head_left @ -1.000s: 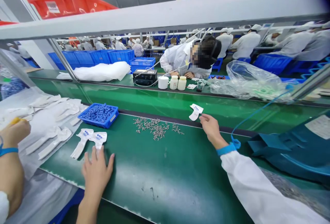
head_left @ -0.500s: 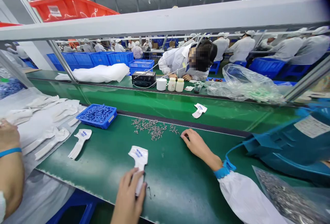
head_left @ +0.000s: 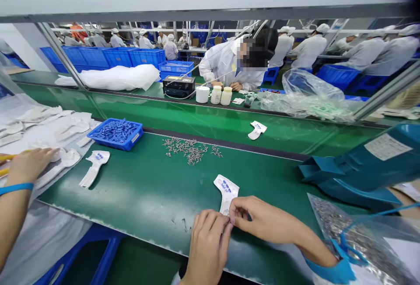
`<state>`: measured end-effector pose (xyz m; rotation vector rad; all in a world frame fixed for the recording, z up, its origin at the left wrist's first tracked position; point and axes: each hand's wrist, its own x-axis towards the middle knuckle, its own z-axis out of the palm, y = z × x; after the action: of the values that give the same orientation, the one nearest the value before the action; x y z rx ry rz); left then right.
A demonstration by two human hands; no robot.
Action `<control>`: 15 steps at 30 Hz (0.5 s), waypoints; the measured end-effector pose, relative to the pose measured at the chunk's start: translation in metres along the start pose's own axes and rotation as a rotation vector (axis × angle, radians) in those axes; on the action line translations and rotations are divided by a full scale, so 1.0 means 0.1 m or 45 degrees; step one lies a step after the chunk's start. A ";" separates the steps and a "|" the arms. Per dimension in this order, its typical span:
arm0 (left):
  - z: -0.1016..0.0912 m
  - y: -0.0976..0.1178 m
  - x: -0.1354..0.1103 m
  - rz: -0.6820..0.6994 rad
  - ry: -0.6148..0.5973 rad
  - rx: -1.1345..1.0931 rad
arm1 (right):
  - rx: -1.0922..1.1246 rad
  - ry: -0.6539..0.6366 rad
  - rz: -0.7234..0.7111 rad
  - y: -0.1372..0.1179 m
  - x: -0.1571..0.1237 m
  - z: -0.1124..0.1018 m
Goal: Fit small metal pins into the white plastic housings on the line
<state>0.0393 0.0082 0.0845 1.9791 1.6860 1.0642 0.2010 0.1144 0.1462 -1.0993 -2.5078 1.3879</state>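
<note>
White shell (head_left: 227, 189), blue marks on its broad head, lies on the green bench (head_left: 141, 208), nearer than the scatter of metal pieces (head_left: 192, 150) and off to its right. Over its narrow end, the left hand (head_left: 208, 243) has its fingers curled, seemingly gripping it, though they hide that part; the right hand (head_left: 262, 218) meets them, fingertips pinched together, and I cannot tell whether a tiny piece sits between them. Fine two-handed work at that end looks to be the step in hand; the next move calls for a steady left hold and careful lining-up by the right fingertips. Also nearer than the metal pieces, a clear bag (head_left: 354, 228) lies well to their right and a second shell (head_left: 95, 167) to their left. Beside them on the left sits a blue tray (head_left: 127, 146) of small parts; beyond and to the right lies a third shell (head_left: 257, 130).
</note>
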 end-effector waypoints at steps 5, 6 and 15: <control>-0.03 0.04 0.03 -0.030 0.053 0.024 | 0.253 0.039 0.050 0.01 0.02 0.10; -0.03 0.04 0.03 -0.038 0.064 0.035 | 0.317 0.035 0.065 0.02 0.02 0.12; 0.05 -0.09 0.03 -0.067 -0.038 0.086 | 0.225 0.074 0.257 0.13 0.09 0.14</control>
<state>0.0362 0.0144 0.0763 1.9703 1.7697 0.9666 0.1965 0.1145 0.1254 -1.3638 -2.2353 1.5664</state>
